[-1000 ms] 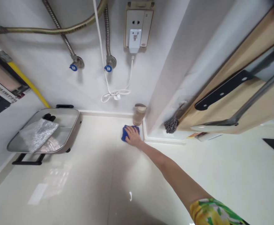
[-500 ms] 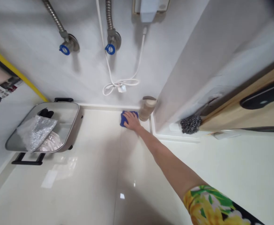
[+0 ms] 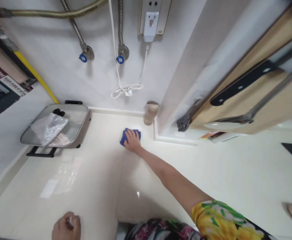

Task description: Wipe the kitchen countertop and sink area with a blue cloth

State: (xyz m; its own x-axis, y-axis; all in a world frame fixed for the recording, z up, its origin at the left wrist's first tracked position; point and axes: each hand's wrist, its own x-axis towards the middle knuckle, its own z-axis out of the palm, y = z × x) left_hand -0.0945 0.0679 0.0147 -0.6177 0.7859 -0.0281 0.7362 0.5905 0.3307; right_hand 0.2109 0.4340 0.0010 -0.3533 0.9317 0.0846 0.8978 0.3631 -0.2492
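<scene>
My right hand [image 3: 133, 141] presses a folded blue cloth [image 3: 124, 136] against the glossy white tiled floor, its fingers over the cloth. To the right of the cloth and apart from it, a brownish translucent cup [image 3: 151, 113] stands in the corner by the wall. My left hand [image 3: 66, 226] is low at the bottom edge with its fingers curled into a loose fist; a pale gap shows between finger and thumb, and I make out nothing held in it.
A rectangular electric pan [image 3: 82, 133] holding plastic wrapping stands at left. Valves [image 3: 121, 59], a tied white cord [image 3: 135, 86] and a socket [image 3: 160, 20] are on the wall. At right are a wooden board [image 3: 265, 110], a black-handled knife [image 3: 243, 83] and a steel-wool scrubber [image 3: 183, 123].
My right hand has drawn the blue cloth away from the wall and the cup, towards me. My left hand has come into view at the bottom. The camera view has shifted.
</scene>
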